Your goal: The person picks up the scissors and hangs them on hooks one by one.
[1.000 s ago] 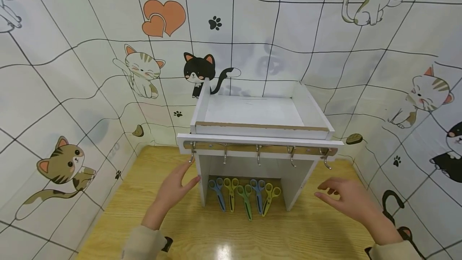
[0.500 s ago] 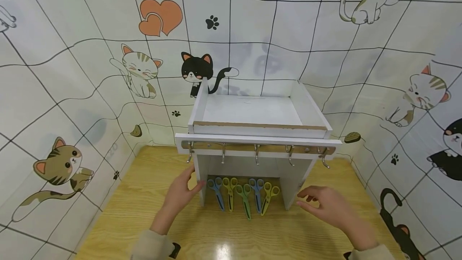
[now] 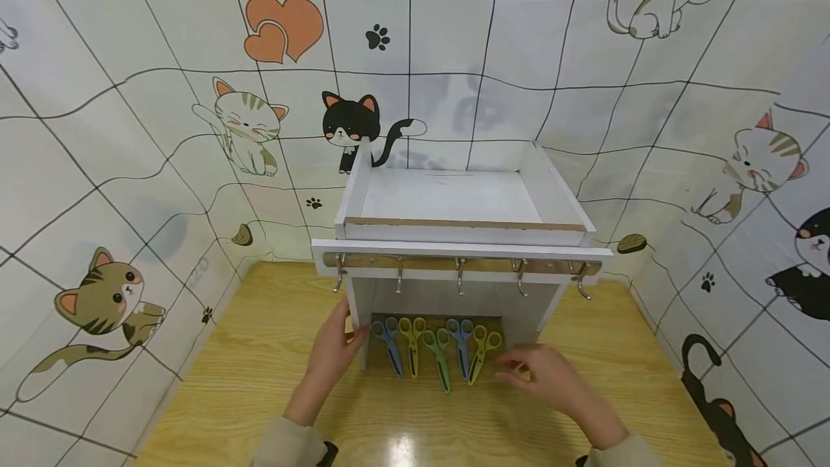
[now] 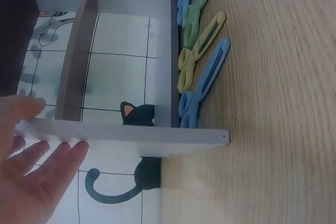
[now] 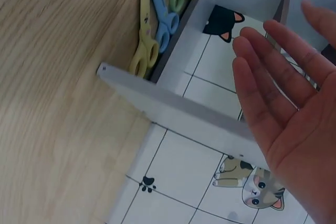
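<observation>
A white shelf unit (image 3: 454,245) stands on the wooden table, open at the front. My left hand (image 3: 327,352) holds its left side panel (image 4: 152,134); in the left wrist view the thumb lies on the inner side and the fingers on the outer. Several scissors lie in a row in the lower opening: a blue pair (image 3: 392,352), a yellow pair (image 3: 413,352), a green pair (image 3: 441,360), another blue pair (image 3: 462,352) and another yellow pair (image 3: 481,357). My right hand (image 3: 545,377), fingers loosely extended and holding nothing, hovers before the right panel (image 5: 184,111), near that last pair.
Several metal hooks (image 3: 460,278) hang from a rail along the shelf's front edge, above the scissors. A shallow tray-like top with raised walls (image 3: 560,186) sits above it. Wall covering with cat drawings (image 3: 350,121) surrounds the wooden table (image 3: 259,352).
My right hand has moved left, from beside the shelf to in front of its right panel. My left hand has come in from near the left hook and taken hold of the left panel.
</observation>
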Demonstrator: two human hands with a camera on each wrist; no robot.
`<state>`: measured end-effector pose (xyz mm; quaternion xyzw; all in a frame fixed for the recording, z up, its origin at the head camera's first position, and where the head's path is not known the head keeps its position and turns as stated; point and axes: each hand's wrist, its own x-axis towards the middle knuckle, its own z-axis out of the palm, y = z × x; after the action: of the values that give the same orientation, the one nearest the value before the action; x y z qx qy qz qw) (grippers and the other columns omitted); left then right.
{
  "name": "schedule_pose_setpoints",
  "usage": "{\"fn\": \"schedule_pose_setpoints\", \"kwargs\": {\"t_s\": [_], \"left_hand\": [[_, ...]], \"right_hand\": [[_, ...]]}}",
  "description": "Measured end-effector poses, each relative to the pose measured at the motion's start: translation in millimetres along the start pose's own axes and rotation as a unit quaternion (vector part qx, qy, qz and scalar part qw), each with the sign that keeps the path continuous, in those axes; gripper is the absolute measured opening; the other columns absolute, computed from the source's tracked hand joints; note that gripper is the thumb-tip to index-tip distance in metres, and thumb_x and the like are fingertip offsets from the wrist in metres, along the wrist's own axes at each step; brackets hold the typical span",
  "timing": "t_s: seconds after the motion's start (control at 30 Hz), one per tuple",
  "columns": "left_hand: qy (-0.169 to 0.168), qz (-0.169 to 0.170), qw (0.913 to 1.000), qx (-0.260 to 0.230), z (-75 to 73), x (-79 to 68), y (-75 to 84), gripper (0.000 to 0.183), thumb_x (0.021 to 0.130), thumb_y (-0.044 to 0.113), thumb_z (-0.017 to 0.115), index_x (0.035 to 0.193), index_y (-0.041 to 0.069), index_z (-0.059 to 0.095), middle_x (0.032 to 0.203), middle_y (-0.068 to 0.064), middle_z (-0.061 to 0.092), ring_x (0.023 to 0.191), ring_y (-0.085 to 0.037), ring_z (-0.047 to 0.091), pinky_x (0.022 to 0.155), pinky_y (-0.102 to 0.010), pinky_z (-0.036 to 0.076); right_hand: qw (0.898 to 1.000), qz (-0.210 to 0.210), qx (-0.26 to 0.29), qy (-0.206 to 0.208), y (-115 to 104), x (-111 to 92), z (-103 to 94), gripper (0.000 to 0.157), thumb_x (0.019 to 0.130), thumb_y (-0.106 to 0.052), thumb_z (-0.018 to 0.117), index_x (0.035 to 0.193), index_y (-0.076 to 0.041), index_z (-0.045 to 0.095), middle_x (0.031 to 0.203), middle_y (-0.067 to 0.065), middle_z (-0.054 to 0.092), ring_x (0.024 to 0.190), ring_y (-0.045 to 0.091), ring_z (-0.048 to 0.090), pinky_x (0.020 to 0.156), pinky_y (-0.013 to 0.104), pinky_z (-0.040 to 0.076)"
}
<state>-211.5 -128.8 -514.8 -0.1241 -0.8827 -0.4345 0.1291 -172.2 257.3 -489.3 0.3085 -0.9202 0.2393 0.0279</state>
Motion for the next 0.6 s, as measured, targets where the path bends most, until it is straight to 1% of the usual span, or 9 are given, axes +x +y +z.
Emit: {"fn": "schedule_pose_setpoints", "kwargs": {"t_s": [0.1,0.2,0.27,0.4,0.53,0.6], "left_hand": [[0.006,0.002,1.0000,-0.003,2.1,-0.5,0.6,0.066,0.092,0.007,0.070,0.150,0.012,0.038,0.138,-0.017,0.058,0.125,-0.038,0.059,0.079,-0.036,0.065],[0.013,0.001,0.9999,-0.006,2.8,-1.8,0.0,0.066,0.092,0.005,0.068,0.150,0.013,0.038,0.137,-0.017,0.059,0.124,-0.038,0.060,0.077,-0.037,0.065],[0.018,0.001,0.9998,-0.009,3.5,-2.1,-1.0,0.066,0.092,0.004,0.068,0.151,0.013,0.038,0.137,-0.017,0.059,0.122,-0.038,0.061,0.077,-0.036,0.065],[0.027,-0.004,0.9995,-0.015,5.1,-2.8,-2.1,0.067,0.093,0.004,0.067,0.152,0.017,0.038,0.136,-0.016,0.060,0.121,-0.037,0.062,0.076,-0.034,0.065],[0.032,-0.007,0.9994,-0.015,6.7,-3.1,-2.3,0.068,0.092,0.004,0.067,0.152,0.019,0.038,0.136,-0.015,0.060,0.120,-0.038,0.062,0.076,-0.038,0.065],[0.033,-0.011,0.9994,-0.010,7.4,-3.2,-2.2,0.068,0.092,0.004,0.067,0.152,0.019,0.038,0.136,-0.015,0.061,0.120,-0.038,0.062,0.076,-0.039,0.065]], "right_hand": [[1.000,0.003,0.011,0.001,-2,5,6.3,0.030,0.094,-0.034,0.068,0.109,-0.010,0.075,0.101,0.004,0.077,0.080,0.005,0.069,0.064,0.020,0.058],[1.000,0.018,0.007,0.007,-4,11,13.4,0.028,0.093,-0.033,0.070,0.109,-0.010,0.074,0.101,0.005,0.076,0.079,0.007,0.069,0.064,0.021,0.058],[0.999,0.037,0.005,0.009,-6,14,18.0,0.028,0.092,-0.032,0.071,0.109,-0.011,0.074,0.102,0.006,0.076,0.081,0.010,0.070,0.067,0.024,0.058],[0.998,0.061,0.008,0.017,-5,19,29.5,0.028,0.090,-0.030,0.072,0.108,-0.010,0.074,0.102,0.005,0.076,0.087,0.018,0.072,0.072,0.027,0.060],[0.996,0.084,0.020,0.021,-4,22,41.9,0.029,0.091,-0.028,0.071,0.110,-0.007,0.073,0.105,0.011,0.075,0.088,0.027,0.072,0.071,0.030,0.061],[0.995,0.093,0.016,0.030,-5,23,47.3,0.027,0.090,-0.025,0.072,0.109,-0.006,0.073,0.105,0.013,0.074,0.087,0.028,0.072,0.069,0.031,0.060]]}}
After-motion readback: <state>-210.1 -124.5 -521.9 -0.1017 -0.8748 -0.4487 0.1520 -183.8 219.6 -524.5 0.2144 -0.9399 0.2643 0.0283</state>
